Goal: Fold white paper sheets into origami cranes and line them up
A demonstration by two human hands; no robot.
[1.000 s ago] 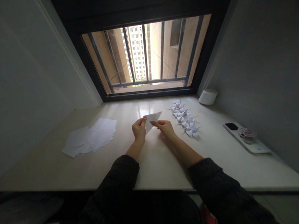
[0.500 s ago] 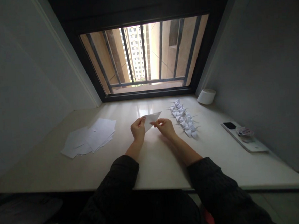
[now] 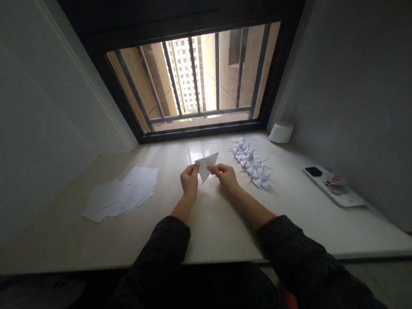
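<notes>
Folded paper pinched from two sides above window ledge

The white paper is held up near mid-view, one point directed up and right, another directed down. Its left side is gripped by the left hand, thumb and fingers closed on it near the upper left corner. Its right side is pinched by the right hand between thumb and index finger, the other fingers curled in. Both hands are nearly closed. To the left, loose white sheets are laid in an overlapping pile. Just beside the right hand, small folded paper figures are packed in rows. Farther right, a phone is placed back side up; a white round object is set near the window corner
</notes>
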